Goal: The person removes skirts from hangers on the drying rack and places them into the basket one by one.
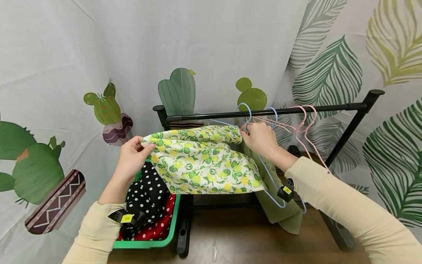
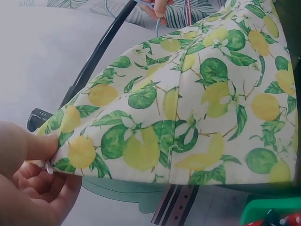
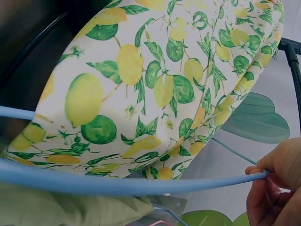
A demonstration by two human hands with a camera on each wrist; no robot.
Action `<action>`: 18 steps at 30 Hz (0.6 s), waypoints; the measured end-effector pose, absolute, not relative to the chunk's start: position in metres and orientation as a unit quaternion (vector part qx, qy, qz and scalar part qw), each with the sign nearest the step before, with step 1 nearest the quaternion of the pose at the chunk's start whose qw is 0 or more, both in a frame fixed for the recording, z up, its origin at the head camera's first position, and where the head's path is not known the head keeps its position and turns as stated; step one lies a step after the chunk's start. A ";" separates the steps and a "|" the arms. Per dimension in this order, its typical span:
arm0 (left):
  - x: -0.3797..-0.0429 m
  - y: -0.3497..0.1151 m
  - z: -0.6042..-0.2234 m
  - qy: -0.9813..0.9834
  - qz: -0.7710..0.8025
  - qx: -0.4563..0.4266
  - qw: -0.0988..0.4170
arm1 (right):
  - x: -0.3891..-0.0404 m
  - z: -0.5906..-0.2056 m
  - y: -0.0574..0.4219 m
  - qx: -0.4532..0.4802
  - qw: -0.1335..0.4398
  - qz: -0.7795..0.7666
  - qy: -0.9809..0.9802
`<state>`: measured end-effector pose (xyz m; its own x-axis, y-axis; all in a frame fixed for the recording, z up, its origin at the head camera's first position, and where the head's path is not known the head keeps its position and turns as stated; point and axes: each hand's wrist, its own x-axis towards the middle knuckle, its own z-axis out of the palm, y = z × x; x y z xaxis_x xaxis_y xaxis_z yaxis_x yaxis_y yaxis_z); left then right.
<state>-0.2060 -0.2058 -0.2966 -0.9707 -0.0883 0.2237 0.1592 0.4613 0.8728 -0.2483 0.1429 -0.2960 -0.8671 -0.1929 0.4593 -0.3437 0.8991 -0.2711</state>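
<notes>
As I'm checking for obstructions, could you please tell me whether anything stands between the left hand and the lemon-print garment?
Nothing visible does: the left hand pinches the lemon-print garment directly. In the right wrist view, one arm of the blue hanger, pinched by the right hand, crosses in front of it.

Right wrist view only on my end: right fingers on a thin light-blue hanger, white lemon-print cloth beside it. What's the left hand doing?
Observer: The left hand pinches the upper left corner of the white lemon-print cloth, as the head view shows.
Operator: Anything below that hand?
Observer: A green plastic basket shows below it in the head view.
Operator: Contents?
Observer: Black fabric with white polka dots, bunched partly over red fabric with pale dots.
</notes>
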 end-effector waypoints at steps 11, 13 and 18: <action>-0.206 -0.206 -0.298 -0.822 -0.551 -0.002 0.147 | -0.249 -0.297 0.146 0.147 0.221 0.169 -0.949; -0.205 -0.205 -0.296 -0.822 -0.552 0.000 0.140 | -0.249 -0.298 0.146 0.149 0.222 0.169 -0.949; -0.204 -0.204 -0.293 -0.830 -0.544 -0.003 0.127 | -0.248 -0.298 0.146 0.153 0.222 0.165 -0.949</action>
